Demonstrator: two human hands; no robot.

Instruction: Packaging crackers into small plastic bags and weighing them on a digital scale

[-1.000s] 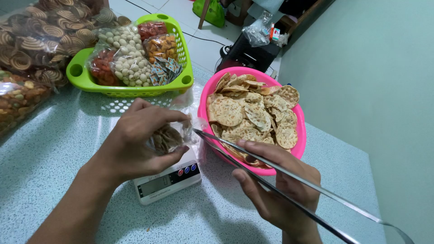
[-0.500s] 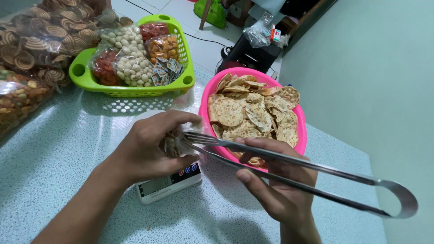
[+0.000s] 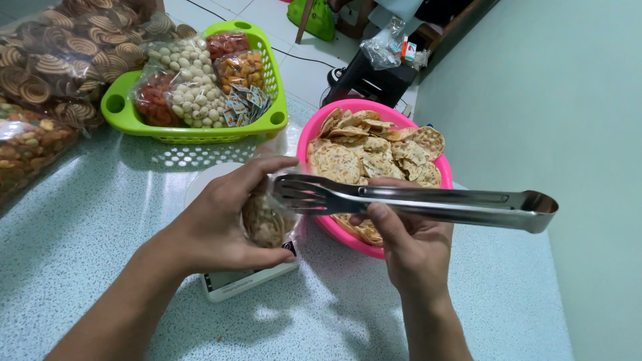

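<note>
My left hand (image 3: 224, 217) grips a small clear plastic bag (image 3: 267, 217) partly filled with round brown crackers, held just above a white kitchen scale (image 3: 231, 281). My right hand (image 3: 404, 244) holds long metal tongs (image 3: 414, 199) level, their tips at the mouth of the bag. Behind the tongs stands a pink basin (image 3: 441, 194) heaped with flat round crackers (image 3: 374, 157). The scale's platform is mostly hidden by my left hand.
A green basket (image 3: 267, 120) with bagged nuts and snacks stands at the back. Large clear bags of spiral biscuits (image 3: 57, 57) and mixed snacks (image 3: 27, 144) lie at the left. The speckled table ends at the right near a pale green wall.
My right hand turned the tongs from a slant to level and raised them, with the tips now at the bag's mouth. My left hand shifted the bag slightly right.
</note>
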